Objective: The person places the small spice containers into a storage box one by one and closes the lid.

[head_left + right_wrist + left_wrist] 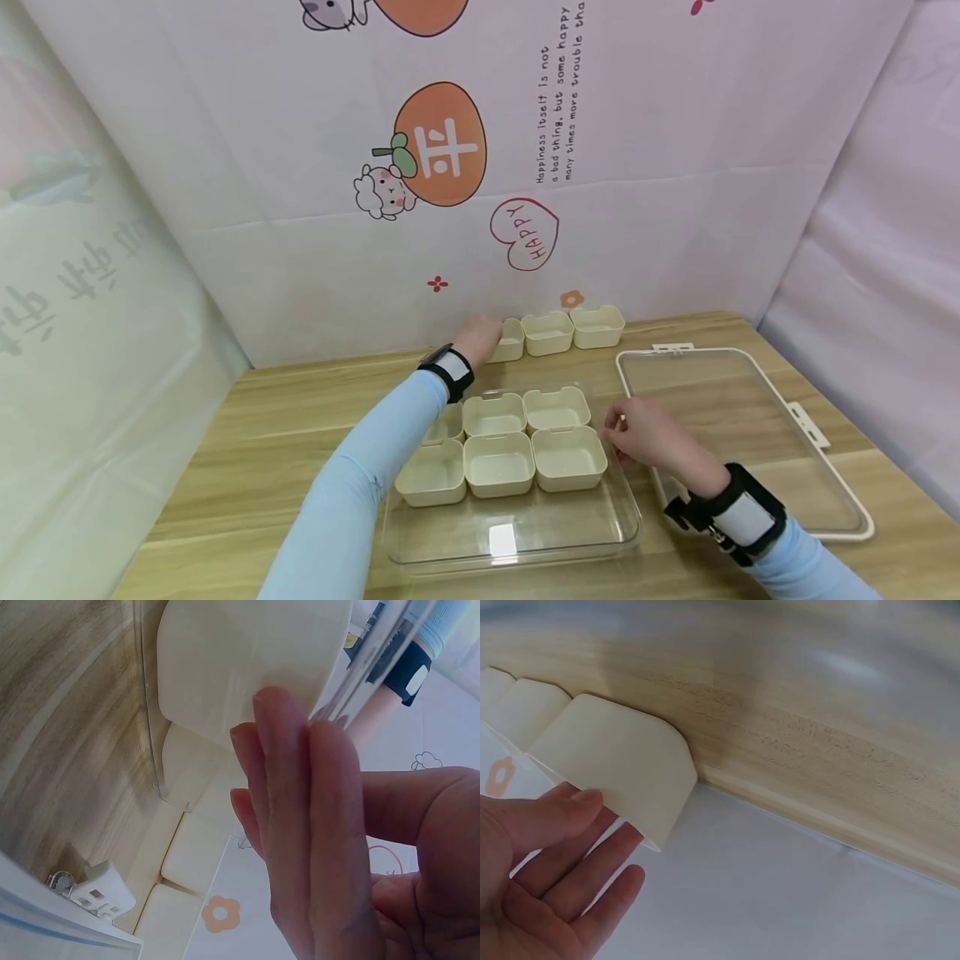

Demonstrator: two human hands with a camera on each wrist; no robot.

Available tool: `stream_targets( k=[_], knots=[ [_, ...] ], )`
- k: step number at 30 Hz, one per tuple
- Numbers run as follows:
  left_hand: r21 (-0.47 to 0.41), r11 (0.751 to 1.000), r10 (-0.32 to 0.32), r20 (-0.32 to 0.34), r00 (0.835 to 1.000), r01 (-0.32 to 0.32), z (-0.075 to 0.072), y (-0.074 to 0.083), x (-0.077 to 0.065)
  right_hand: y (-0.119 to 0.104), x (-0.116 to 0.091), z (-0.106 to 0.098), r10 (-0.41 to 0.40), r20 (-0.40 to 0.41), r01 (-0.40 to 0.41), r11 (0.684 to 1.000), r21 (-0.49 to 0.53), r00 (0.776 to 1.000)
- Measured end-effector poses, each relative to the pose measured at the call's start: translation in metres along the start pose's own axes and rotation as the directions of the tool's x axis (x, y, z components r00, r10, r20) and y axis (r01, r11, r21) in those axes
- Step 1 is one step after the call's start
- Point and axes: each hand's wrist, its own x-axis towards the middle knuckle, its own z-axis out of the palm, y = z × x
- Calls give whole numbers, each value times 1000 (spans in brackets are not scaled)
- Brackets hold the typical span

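My left hand [478, 335] pinches the rim of the leftmost small cream bin [512, 343] in the back row by the wall. In the left wrist view, the thumb lies by the rim of that bin [622, 761] and the fingers pass behind it. A clear plastic box [450, 552] in front holds several cream bins [498, 467] in two rows. My right hand [648, 433] is at the right wall of the box. Its fingers [289, 772] look fairly straight in the right wrist view, with the tips by the wall; contact is hard to judge.
Two more cream bins [548, 333] stand beside the pinched one along the back edge. To the right lies a clear lid with a white rim [776, 392] and white latches [808, 423]. A printed cloth [300, 275] hangs behind the wooden table [277, 433].
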Motion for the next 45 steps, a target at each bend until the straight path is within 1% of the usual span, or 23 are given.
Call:
stream_targets(
  k=[5, 11, 15, 23, 26, 33, 37, 40, 42, 45],
  knots=[
    [20, 1000, -6, 1, 1000, 6, 0, -1, -1, 0, 0, 0, -7, -1, 7, 1000, -4, 1000],
    [3, 1000, -25, 12, 1000, 25, -2, -1, -2, 0, 1, 1, -1, 3, 1, 1000, -9, 1000],
    [8, 999, -34, 21, 999, 34, -3, -1, -4, -1, 1, 1, 3, 5, -3, 1000, -16, 1000],
    [58, 997, -62, 36, 997, 60, -2, 0, -3, -2, 1, 1, 3, 2, -3, 1000, -15, 1000],
    [68, 996, -58, 37, 998, 55, -2, 0, -4, -2, 1, 1, 0, 4, 0, 1000, -8, 1000],
    [63, 998, -23, -18, 1000, 24, -4, -1, -5, -1, 1, 0, -15, 0, 15, 999, 31, 1000],
    [44, 998, -39, -4, 999, 39, -8, 0, -6, -1, 0, 0, -11, -1, 11, 999, 43, 1000],
    [45, 998, -40, -17, 999, 41, -9, 2, -7, -1, -1, 0, -6, 1, 6, 999, 41, 1000],
    [56, 998, -31, -47, 998, 33, -9, 3, -9, 0, -1, 0, -6, 3, 5, 999, 33, 1000],
    [65, 998, -10, -112, 994, 18, -9, 4, -13, 0, -1, 0, -4, 3, 4, 1000, 29, 1000]
  ],
)
